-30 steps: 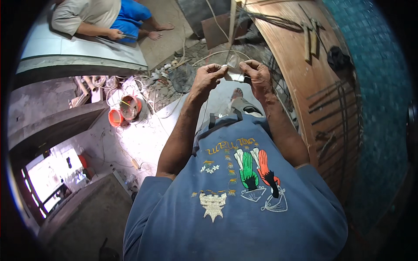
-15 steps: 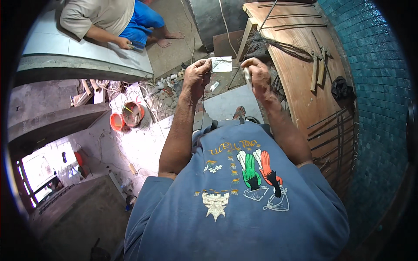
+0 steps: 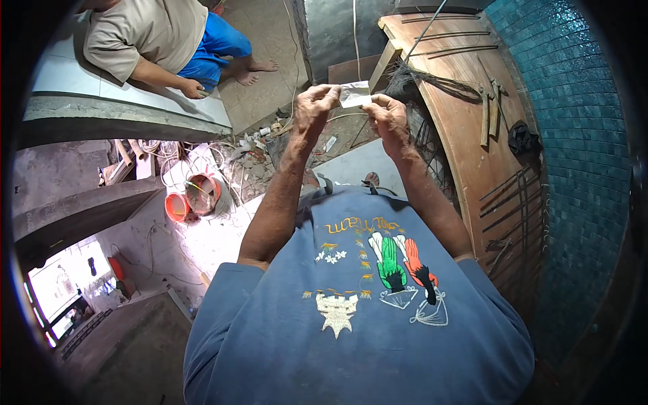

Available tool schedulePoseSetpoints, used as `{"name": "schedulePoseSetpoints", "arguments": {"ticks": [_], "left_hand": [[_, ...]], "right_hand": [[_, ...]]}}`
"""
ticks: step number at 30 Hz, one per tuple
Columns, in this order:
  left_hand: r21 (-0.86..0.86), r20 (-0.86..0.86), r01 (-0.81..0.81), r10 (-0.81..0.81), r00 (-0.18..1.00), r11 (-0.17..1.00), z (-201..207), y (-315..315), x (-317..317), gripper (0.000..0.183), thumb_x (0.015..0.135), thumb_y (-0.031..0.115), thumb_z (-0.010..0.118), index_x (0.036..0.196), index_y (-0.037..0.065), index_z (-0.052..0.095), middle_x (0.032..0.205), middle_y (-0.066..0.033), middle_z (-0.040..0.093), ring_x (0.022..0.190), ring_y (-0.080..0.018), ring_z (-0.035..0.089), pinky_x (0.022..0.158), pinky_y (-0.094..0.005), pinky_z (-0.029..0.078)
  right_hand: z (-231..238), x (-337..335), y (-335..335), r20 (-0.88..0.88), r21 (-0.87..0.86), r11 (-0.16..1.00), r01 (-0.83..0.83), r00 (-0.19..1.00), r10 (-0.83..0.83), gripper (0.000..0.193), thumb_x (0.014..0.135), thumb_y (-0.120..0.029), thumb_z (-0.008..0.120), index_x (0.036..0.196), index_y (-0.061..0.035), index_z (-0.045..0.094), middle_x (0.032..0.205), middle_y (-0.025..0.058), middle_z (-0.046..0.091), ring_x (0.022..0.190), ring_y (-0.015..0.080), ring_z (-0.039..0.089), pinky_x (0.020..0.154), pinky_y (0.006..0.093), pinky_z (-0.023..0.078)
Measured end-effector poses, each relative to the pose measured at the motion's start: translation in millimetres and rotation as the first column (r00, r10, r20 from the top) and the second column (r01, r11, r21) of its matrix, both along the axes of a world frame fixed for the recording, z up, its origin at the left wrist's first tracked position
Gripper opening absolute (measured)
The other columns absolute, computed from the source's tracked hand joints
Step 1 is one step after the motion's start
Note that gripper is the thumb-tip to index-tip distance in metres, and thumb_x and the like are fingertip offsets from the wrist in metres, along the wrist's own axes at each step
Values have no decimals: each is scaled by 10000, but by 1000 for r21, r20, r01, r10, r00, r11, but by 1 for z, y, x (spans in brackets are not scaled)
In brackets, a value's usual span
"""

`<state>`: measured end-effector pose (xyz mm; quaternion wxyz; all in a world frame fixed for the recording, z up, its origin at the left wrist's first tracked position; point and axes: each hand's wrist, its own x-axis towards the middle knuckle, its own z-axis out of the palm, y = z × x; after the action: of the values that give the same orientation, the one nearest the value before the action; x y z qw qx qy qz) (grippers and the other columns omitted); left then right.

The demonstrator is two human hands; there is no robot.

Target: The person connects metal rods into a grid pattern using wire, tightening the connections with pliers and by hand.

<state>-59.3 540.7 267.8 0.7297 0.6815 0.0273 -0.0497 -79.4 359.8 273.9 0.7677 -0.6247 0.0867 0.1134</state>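
A small whitish rectangular sheet, thin like paper [image 3: 355, 94], is stretched between my two hands above the littered floor. My left hand [image 3: 314, 110] pinches its left edge between thumb and fingers. At its lower right corner, my right hand [image 3: 390, 119] grips it with the fingertips, the other fingers curled. Faint grey shading shows on the sheet; whether that is a fold or something lying on it I cannot make out. Anything tucked inside the right palm is hidden.
To the right stands a wooden board [image 3: 466, 121] with dark rods, a wire bundle [image 3: 449, 79] and wooden-handled tools [image 3: 484, 121]. Orange-rimmed buckets [image 3: 202, 194] sit at left near rubble [image 3: 260, 138]. Another person [image 3: 152, 40] sits on the tiled ledge [image 3: 162, 101].
My right hand has come left to the sheet and now grips its corner; a pale object seen in it earlier no longer shows. The sheet has tilted and shifted slightly right.
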Motion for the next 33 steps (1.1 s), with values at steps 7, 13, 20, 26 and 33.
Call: {"name": "schedulePoseSetpoints", "arguments": {"ticks": [7, 13, 20, 26, 33], "left_hand": [[509, 450, -348, 101, 887, 787, 7, -5, -4, 361, 732, 362, 840, 968, 98, 768, 876, -83, 550, 797, -201, 564, 671, -336, 477], [478, 208, 32, -149, 967, 878, -4, -10, -10, 352, 747, 378, 803, 887, 57, 769, 841, -80, 584, 784, -199, 586, 687, -319, 485], [-86, -174, 98, -111, 978, 991, -15, 3, -3, 187, 860, 233, 683, 841, 47, 689, 671, 57, 492, 560, -42, 387, 510, -213, 293], [-216, -314, 74, -141, 939, 974, -21, 15, -6, 173, 864, 267, 673, 871, 95, 670, 668, 100, 447, 539, -8, 333, 478, -204, 236], [-66, -276, 14, -32, 961, 998, -23, 13, -8, 198, 867, 241, 692, 946, 59, 697, 697, 100, 516, 549, -3, 377, 480, -194, 260]], "right_hand": [[-5, 12, -5, 60, -275, 961, -12, 998, 29, 180, 828, -166, 532, 735, -60, 643, 564, -25, 477, 531, 46, 434, 489, 235, 334], [18, 9, -1, -22, -122, 986, -117, 993, 115, 179, 817, -168, 502, 722, -60, 608, 657, 29, 553, 538, 88, 471, 487, 250, 365], [-3, 20, -32, 231, -435, 891, -127, 941, 246, 217, 809, -196, 497, 678, -50, 590, 627, 41, 555, 536, 105, 474, 472, 267, 360], [-15, 30, -22, 71, -146, 989, 22, 997, -11, 122, 833, -100, 583, 734, -48, 632, 667, -38, 556, 603, 48, 466, 539, 228, 378], [-21, 25, -11, -11, 26, 998, 60, 998, -60, 45, 845, -75, 597, 818, -53, 626, 728, -21, 589, 617, 58, 512, 530, 221, 401]]}}
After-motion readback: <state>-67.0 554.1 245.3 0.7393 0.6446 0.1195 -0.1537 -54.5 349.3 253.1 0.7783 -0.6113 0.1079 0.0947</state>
